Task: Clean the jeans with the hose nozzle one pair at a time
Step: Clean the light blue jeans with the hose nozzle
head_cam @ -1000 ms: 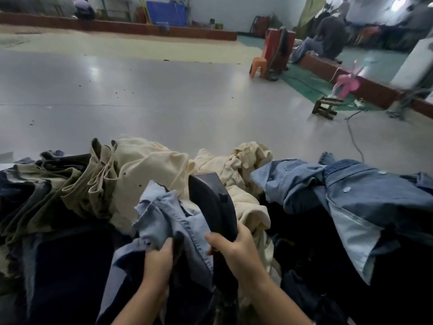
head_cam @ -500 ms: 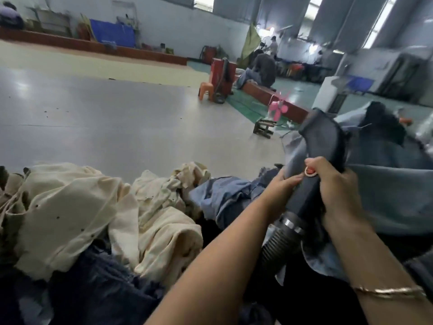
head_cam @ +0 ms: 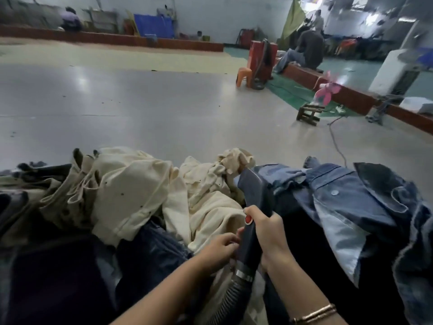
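Note:
My right hand (head_cam: 268,233) grips the dark grey hose nozzle (head_cam: 254,195) by its handle, thumb beside the red button (head_cam: 248,219). The nozzle's flat head points away from me, over the pile. My left hand (head_cam: 219,250) touches the nozzle's lower handle with curled fingers, just above the ribbed hose (head_cam: 228,299). Blue jeans (head_cam: 339,202) lie heaped on the right. Cream jeans (head_cam: 131,188) lie crumpled on the left and middle. Dark navy jeans (head_cam: 150,249) lie in front of me, under my forearms.
Beyond the pile stretches a grey shiny floor (head_cam: 140,102). A small wooden stool (head_cam: 308,114) with a pink fan (head_cam: 326,93) and a cable stand at the right. An orange stool (head_cam: 243,76) and seated people are farther back.
The head has turned back left and down. Both hands with the nozzle came down from the raised blue jeans on the right to the middle of the pile; no jeans are held up now.

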The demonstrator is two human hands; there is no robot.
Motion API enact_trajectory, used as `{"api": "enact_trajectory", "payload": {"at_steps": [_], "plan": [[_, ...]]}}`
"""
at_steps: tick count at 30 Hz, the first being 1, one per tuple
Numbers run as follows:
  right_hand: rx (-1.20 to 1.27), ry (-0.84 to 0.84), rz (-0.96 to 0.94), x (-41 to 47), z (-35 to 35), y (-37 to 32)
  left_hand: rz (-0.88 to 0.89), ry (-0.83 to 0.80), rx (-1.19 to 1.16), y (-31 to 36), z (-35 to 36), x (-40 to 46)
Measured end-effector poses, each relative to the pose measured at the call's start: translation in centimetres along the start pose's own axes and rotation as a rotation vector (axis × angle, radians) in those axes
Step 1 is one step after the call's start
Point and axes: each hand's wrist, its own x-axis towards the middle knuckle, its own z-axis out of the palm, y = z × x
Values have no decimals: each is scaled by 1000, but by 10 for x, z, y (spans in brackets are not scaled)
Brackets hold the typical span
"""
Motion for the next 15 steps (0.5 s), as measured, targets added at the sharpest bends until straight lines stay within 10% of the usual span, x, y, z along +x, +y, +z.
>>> {"api": "enact_trajectory", "payload": {"at_steps": [6, 15], "plan": [[-163, -196, 4, -44, 67, 48, -236, 335, 205, -114, -77, -55], [-239, -281, 144, -33, 82, 71, -600, 343, 208, -185, -65, -39]]}}
